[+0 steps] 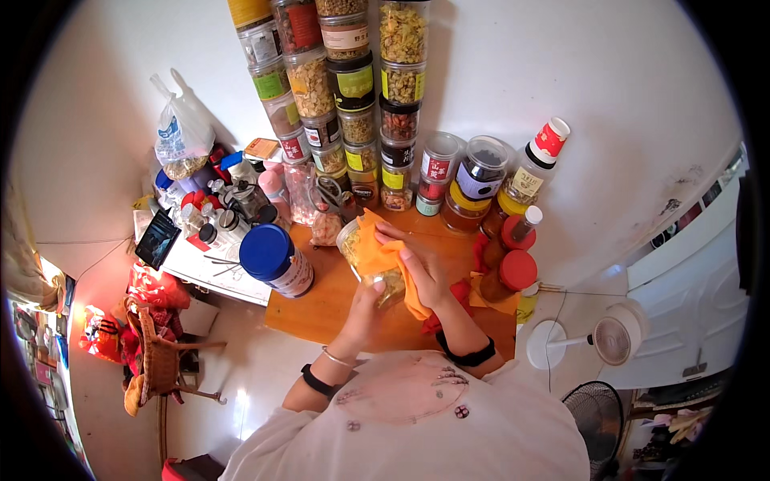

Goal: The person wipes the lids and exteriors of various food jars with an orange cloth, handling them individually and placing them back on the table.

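A clear plastic jar (390, 285) of dried yellowish pieces is tilted in front of me, above the wooden tabletop (337, 327). My left hand (363, 305) grips it near its lower end, the thumb lying on its side. Against the jar my right hand (426, 272) presses an orange cloth (378, 255), which covers much of its middle and hangs down past the palm. The far end of the jar shows beyond the cloth; its label, if any, is hidden. A large tub with a blue lid (264, 252) stands left of the jar.
Tall stacks of food jars (355, 126) lean along the wall. Red-lidded jars (517, 270) stand at the right edge, by a red cloth (460, 297). Bottles crowd the white table (240, 279) at left. A white fan (610, 340) stands at right, a wicker chair (161, 364) at left.
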Action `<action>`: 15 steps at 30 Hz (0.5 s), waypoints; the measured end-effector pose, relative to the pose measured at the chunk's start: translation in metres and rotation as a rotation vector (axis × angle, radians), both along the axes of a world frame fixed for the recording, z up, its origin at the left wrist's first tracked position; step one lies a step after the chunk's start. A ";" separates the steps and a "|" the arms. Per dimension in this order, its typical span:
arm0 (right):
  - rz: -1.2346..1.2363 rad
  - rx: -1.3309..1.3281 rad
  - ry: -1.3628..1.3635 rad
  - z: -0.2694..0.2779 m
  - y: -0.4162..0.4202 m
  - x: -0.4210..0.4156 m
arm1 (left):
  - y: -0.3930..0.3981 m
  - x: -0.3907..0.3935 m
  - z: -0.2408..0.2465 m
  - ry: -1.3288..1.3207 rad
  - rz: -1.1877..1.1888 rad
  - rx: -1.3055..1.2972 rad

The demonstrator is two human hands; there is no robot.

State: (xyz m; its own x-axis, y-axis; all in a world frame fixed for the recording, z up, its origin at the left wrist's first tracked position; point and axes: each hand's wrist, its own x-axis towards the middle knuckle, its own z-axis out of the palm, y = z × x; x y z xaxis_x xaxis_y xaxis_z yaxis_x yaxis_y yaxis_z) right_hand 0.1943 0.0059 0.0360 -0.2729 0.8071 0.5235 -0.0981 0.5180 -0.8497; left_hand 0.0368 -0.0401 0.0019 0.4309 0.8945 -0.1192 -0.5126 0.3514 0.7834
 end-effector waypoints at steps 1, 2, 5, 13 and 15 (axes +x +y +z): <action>0.060 0.000 0.068 0.000 0.001 -0.005 | -0.001 -0.007 0.003 0.037 -0.010 0.017; 0.013 0.034 0.013 0.001 0.000 -0.005 | 0.000 -0.012 0.004 0.073 -0.021 0.034; -0.075 0.084 -0.116 0.005 -0.003 -0.005 | 0.001 -0.019 0.002 0.164 -0.148 0.161; -0.190 -0.213 -0.426 0.016 0.002 0.016 | -0.002 -0.014 0.040 0.663 -0.262 0.353; 0.016 -0.367 -0.569 0.024 0.011 0.030 | -0.002 -0.013 0.037 0.771 -0.307 0.395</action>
